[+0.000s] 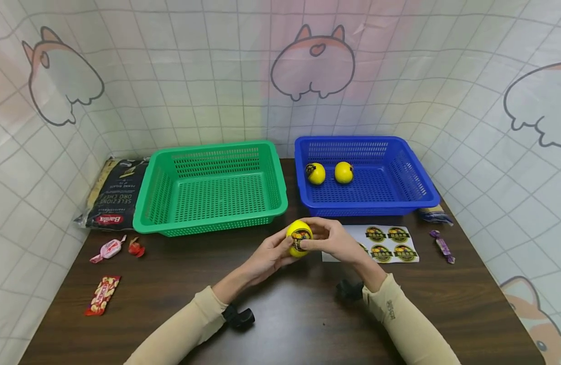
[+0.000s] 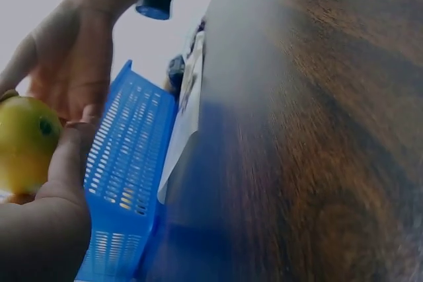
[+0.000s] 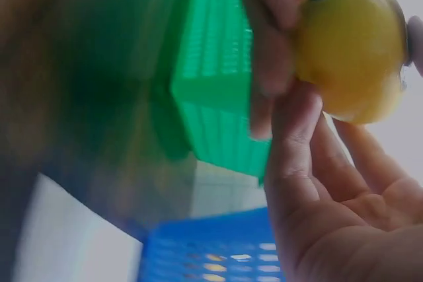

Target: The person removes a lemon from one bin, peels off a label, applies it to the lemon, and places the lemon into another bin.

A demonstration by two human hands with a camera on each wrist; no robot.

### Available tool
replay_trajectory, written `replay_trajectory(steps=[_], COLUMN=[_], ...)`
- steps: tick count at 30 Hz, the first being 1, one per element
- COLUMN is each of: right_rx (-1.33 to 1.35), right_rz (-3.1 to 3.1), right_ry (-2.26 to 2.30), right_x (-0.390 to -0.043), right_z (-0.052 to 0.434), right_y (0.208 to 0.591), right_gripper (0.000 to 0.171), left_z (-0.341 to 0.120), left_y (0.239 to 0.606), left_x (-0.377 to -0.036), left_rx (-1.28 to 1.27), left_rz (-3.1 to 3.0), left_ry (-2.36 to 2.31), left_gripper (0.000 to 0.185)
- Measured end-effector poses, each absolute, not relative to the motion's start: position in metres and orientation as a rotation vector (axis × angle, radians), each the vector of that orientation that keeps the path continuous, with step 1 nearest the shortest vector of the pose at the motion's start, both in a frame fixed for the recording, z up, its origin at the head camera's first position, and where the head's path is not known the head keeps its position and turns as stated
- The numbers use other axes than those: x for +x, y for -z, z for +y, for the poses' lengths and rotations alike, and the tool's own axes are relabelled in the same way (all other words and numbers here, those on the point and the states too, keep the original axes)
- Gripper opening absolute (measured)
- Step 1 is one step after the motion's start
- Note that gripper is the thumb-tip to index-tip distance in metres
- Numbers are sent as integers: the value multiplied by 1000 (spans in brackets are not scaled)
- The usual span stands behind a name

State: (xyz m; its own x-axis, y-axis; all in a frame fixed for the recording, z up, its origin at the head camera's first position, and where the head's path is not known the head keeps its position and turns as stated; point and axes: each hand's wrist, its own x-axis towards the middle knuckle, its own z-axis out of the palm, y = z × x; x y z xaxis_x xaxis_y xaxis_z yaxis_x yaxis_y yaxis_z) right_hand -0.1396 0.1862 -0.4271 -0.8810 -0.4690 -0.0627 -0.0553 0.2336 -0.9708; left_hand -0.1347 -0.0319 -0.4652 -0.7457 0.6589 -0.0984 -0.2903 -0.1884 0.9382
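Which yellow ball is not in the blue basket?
The yellow ball held between both hands over the table; the other two balls lie inside the blue basket.

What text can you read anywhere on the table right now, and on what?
"Barilla", "SELEZIONE ORO CHEF": upside down on the dark pasta bag.
Round stickers on the sticker sheet: too small to read.
Sticker on the held yellow fruit: unreadable.
Candy wrappers: unreadable.

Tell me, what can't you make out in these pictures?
- Head view: design on the sticker sheet, too small.
- Head view: sheet's left part, hidden by the right hand.
- Left wrist view: lemon, cut off by the edge.
- Right wrist view: green basket, blurred.
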Motion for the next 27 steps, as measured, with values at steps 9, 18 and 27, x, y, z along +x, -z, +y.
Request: replay_trajectory(steps=[9,18,27], right_rx=[-471,-368,-218], right_rz=[2391,2404,2452], right_ry=[1502,1498,1278], right_x=[-170,-232,-292], right_z=[213,247,259], right_y=[378,336,315], right_gripper=[61,59,75], left_z=[-31,-19,7], left_y=[465,468,466], left_x=[-146,-157,-176], left_rx=[329,152,59], left_rz=[1555,1618,1606], left_ry=[-2025,-2072,-2090], left_gripper=[67,54,54])
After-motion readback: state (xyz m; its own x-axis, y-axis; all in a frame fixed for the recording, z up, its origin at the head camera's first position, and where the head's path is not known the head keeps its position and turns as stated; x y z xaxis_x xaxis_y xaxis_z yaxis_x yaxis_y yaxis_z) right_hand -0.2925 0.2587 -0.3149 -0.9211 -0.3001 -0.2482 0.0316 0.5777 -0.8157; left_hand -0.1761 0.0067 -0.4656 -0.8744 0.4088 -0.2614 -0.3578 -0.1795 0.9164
